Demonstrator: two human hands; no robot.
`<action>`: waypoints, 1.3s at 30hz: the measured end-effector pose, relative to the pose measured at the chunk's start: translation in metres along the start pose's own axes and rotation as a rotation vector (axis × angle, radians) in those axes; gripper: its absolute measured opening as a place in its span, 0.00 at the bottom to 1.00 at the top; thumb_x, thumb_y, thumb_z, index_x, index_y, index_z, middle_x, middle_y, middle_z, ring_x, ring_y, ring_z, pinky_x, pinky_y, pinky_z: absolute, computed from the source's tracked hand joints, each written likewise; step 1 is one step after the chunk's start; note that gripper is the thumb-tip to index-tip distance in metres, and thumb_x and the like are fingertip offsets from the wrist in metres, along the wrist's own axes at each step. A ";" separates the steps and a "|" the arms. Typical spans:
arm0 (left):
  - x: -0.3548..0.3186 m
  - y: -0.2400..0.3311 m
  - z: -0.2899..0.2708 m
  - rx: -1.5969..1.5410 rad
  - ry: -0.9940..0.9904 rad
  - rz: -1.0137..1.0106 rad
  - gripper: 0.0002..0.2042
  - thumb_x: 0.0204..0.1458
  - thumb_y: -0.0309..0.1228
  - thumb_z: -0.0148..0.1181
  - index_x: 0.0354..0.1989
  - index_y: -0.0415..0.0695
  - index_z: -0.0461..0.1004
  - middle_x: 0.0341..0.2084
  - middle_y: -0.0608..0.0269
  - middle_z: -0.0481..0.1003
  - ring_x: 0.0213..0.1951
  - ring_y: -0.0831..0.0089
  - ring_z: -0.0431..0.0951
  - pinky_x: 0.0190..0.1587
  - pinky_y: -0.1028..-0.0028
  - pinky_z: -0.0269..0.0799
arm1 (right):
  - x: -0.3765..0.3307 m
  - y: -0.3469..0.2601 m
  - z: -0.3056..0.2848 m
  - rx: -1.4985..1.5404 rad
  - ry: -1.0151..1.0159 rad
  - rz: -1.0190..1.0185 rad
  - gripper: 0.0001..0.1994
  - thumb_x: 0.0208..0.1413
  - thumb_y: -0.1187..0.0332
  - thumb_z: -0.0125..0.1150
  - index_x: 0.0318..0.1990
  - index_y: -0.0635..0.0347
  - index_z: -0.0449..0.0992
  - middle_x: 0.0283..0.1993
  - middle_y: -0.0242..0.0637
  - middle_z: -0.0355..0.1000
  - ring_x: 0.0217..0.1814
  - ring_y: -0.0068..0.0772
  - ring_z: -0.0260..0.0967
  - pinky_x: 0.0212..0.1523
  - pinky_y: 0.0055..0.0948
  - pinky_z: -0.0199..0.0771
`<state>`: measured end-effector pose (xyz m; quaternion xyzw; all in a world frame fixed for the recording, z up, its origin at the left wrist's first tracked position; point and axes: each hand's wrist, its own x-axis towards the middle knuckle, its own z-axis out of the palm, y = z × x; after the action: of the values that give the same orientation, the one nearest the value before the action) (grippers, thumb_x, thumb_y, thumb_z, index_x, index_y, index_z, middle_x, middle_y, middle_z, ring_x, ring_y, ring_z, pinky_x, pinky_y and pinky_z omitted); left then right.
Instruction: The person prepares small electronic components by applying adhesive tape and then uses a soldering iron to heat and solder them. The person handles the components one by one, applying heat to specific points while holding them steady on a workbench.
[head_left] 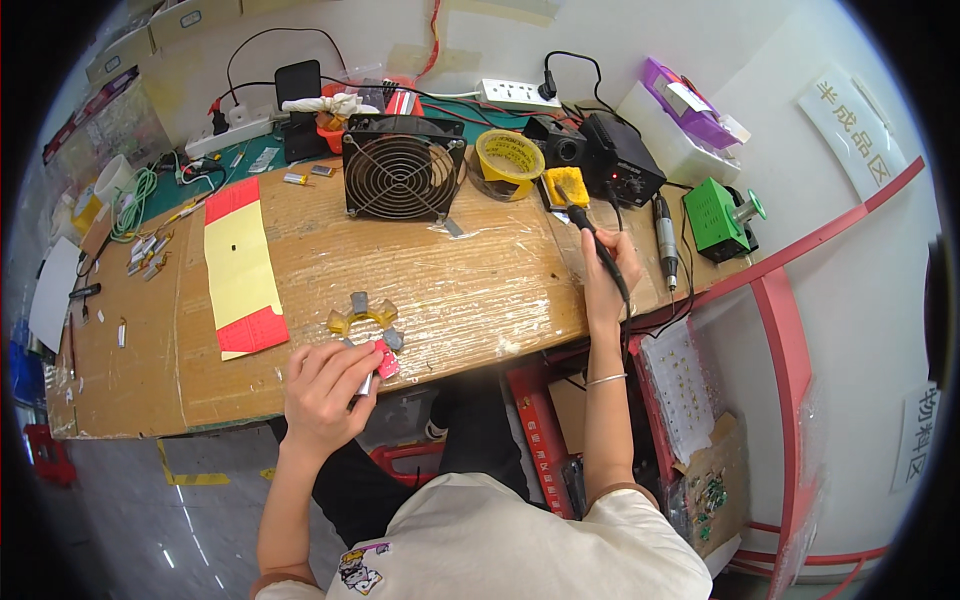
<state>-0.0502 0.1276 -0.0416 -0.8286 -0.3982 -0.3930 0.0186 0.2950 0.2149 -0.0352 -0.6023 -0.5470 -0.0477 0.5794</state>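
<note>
My right hand [612,268] is closed around a black soldering iron [597,245]. The iron's tip meets the yellow sponge [566,187] in its holder at the back right. At the table's front edge my left hand [328,392] is closed, its fingertips on a small pink-red piece [389,362]. A silvery part [366,384] shows below those fingers; the palm side is hidden. Just beyond the left hand, a ring-shaped jig [340,322] of yellow-brown and grey blocks lies on the cardboard tabletop [480,290].
A black fan [402,170] stands mid-table, beside a yellow tub [508,160]. Right of them are a black soldering station [622,160], a pen-shaped tool [665,240] and a green machine [715,220]. A yellow-and-red sheet [238,265] and several small battery cells [150,252] lie left.
</note>
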 end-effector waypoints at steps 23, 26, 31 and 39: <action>0.000 -0.001 0.000 0.028 -0.010 0.000 0.16 0.36 0.27 0.65 0.38 0.46 0.77 0.37 0.70 0.76 0.39 0.69 0.72 0.45 0.68 0.62 | -0.017 -0.010 -0.015 0.061 0.082 -0.103 0.06 0.46 0.79 0.63 0.28 0.67 0.70 0.33 0.42 0.73 0.33 0.32 0.72 0.34 0.26 0.70; 0.000 0.000 0.001 0.026 -0.001 -0.003 0.16 0.36 0.26 0.65 0.38 0.46 0.77 0.38 0.70 0.76 0.39 0.69 0.72 0.45 0.68 0.62 | -0.003 -0.006 -0.014 -0.072 0.054 -0.144 0.05 0.46 0.78 0.62 0.29 0.66 0.71 0.34 0.41 0.73 0.35 0.35 0.72 0.36 0.28 0.70; 0.001 -0.001 0.001 0.036 0.005 0.004 0.16 0.35 0.26 0.64 0.38 0.46 0.77 0.37 0.70 0.76 0.39 0.69 0.72 0.45 0.68 0.62 | 0.002 0.000 -0.005 -0.199 -0.105 -0.239 0.08 0.46 0.78 0.62 0.35 0.63 0.74 0.34 0.43 0.72 0.35 0.43 0.72 0.35 0.33 0.71; 0.000 0.000 0.001 0.033 0.007 0.005 0.15 0.35 0.26 0.64 0.37 0.46 0.77 0.37 0.69 0.77 0.39 0.69 0.73 0.45 0.68 0.61 | -0.004 0.003 -0.002 -0.286 -0.139 -0.286 0.10 0.45 0.78 0.62 0.37 0.63 0.74 0.33 0.43 0.71 0.34 0.44 0.72 0.34 0.35 0.71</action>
<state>-0.0496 0.1282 -0.0424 -0.8280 -0.4024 -0.3890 0.0347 0.2971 0.2118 -0.0392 -0.5965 -0.6533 -0.1647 0.4362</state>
